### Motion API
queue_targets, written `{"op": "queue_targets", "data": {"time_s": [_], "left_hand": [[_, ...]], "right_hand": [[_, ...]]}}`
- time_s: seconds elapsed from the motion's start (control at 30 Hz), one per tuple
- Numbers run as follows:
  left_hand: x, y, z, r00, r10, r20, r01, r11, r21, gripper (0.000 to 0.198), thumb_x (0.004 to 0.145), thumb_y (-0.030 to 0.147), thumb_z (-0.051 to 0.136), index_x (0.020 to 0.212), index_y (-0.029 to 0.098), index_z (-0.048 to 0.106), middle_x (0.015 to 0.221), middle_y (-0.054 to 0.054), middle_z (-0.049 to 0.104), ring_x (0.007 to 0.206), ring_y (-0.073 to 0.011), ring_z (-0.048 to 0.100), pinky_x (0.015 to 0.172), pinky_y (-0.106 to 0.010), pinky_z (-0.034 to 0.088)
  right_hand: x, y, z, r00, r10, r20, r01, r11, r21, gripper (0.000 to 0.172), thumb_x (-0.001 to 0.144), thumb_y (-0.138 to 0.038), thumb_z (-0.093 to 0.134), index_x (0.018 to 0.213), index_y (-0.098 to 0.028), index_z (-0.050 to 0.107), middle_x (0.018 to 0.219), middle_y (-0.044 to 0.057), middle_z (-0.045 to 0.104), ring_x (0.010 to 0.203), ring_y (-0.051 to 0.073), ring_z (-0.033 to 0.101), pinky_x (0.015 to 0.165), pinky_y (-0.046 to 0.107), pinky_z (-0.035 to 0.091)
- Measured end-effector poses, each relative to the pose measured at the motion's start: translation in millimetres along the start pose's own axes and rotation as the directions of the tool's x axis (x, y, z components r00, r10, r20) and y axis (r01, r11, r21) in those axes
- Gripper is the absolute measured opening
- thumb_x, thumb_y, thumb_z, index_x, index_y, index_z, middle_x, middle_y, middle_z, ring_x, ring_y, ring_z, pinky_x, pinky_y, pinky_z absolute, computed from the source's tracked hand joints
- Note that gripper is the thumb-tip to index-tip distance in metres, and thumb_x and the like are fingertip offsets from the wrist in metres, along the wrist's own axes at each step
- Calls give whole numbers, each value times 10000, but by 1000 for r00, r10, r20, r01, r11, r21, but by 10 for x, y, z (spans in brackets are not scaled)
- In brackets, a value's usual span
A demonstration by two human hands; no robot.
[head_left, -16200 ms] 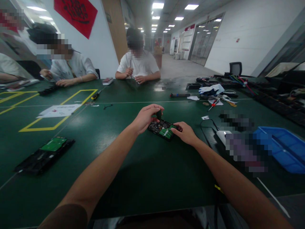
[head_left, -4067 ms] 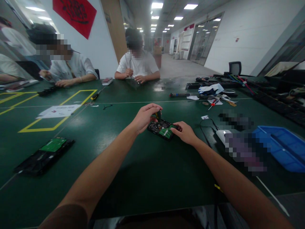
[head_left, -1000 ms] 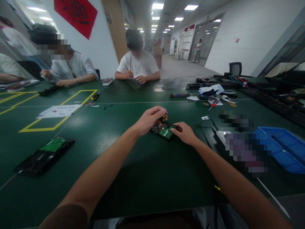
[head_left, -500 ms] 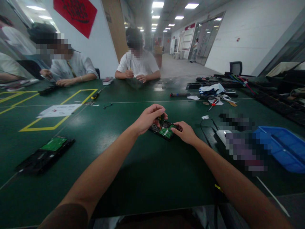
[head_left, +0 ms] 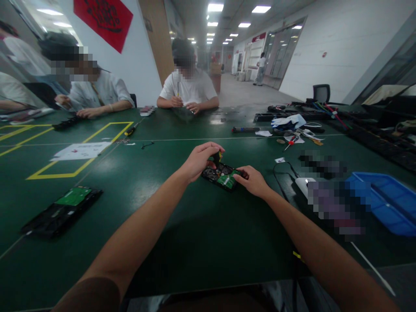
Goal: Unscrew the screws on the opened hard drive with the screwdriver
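My left hand (head_left: 203, 161) is closed round the black-and-yellow handle of a screwdriver (head_left: 217, 158); the tool points down and its tip is hard to make out. Beneath it lies a hard drive (head_left: 224, 178) in a black frame, its green circuit board facing up. The fingers of my right hand (head_left: 252, 180) grip the drive's right end, thumb on the near side. Off to the left, a second hard drive (head_left: 73, 196) rests in a longer black caddy, apart from both hands.
A blue bin (head_left: 386, 203) and a white device (head_left: 305, 186) with a black cable stand to my right. Farther back lie gloves (head_left: 287, 122) and a red screwdriver (head_left: 292, 141). A paper sheet (head_left: 79, 150) lies left. Two people work across the green table (head_left: 208, 251).
My left hand has tipped and shifted slightly left, showing more of the screwdriver handle. My right hand and the drive stay almost in place.
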State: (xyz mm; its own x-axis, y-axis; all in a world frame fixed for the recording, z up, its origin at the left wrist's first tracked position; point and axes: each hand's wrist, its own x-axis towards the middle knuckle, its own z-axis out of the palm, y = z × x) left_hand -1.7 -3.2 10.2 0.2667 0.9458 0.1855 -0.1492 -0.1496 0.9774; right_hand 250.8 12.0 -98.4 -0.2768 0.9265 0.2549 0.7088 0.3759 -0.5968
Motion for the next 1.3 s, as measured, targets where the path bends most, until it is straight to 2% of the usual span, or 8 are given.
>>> {"op": "queue_targets", "data": {"time_s": [0.1,0.23,0.37,0.47,0.63,0.87,1.13,1.3], "left_hand": [[4,-1,5,1000,-18,21,19,1000,-22,188,900,315,594,917,174,717,927,-96,670,852,-189,618,527,-234,441],[11,-12,15,998,-59,18,61,992,-112,161,911,293,582,1000,184,660,911,-95,692,849,-204,655,573,-268,503],[19,-30,25,999,-30,21,34,983,-179,133,931,293,572,980,184,631,936,-79,680,902,-199,666,647,-292,555],[14,-45,46,999,-6,37,13,981,-191,165,934,336,598,967,179,635,945,-70,664,902,-187,656,636,-270,544],[-8,-67,79,998,30,52,-24,993,-119,233,881,405,703,942,184,663,976,-57,647,909,-168,619,613,-223,497],[-12,-29,21,999,36,6,-36,996,82,255,892,400,676,1022,200,764,1004,-70,652,803,-142,564,518,-200,399],[-5,-36,19,997,-8,71,12,998,-57,232,922,342,616,1078,192,700,951,-83,687,860,-178,642,536,-216,455],[-12,-30,29,998,-29,61,37,991,-130,197,913,312,623,1072,197,604,1003,-94,711,922,-218,696,539,-238,496]], "right_hand": [[-4,-18,-14,1000,6,2,-6,1000,-7,378,921,-475,663,1175,-198,705,1052,85,666,835,190,612,743,323,484],[-8,-42,-27,1000,14,6,-14,1000,-12,377,927,-466,655,1177,-188,702,1071,90,666,839,191,613,745,326,485],[-8,-43,-22,1000,16,6,-15,1000,-20,383,929,-466,656,1178,-178,699,1076,94,666,839,188,615,742,318,482],[-6,-37,-15,1000,13,4,-13,1000,-24,377,932,-465,655,1170,-175,700,1072,94,666,839,186,615,742,315,481],[-3,-25,-9,1000,11,-3,-11,1000,-23,372,928,-468,664,1166,-185,704,1072,91,670,844,188,617,749,314,483],[-3,-4,1,1000,7,-4,-7,1000,-19,360,925,-458,669,1162,-189,705,1071,86,668,834,181,612,744,310,479],[-2,-9,1,1000,4,-5,-4,1000,-17,377,921,-477,672,1159,-187,706,1066,88,666,813,177,608,727,310,473],[4,10,7,1000,-2,-3,2,1000,-12,389,925,-482,666,1176,-186,696,1079,88,666,830,180,616,739,310,479]]}}
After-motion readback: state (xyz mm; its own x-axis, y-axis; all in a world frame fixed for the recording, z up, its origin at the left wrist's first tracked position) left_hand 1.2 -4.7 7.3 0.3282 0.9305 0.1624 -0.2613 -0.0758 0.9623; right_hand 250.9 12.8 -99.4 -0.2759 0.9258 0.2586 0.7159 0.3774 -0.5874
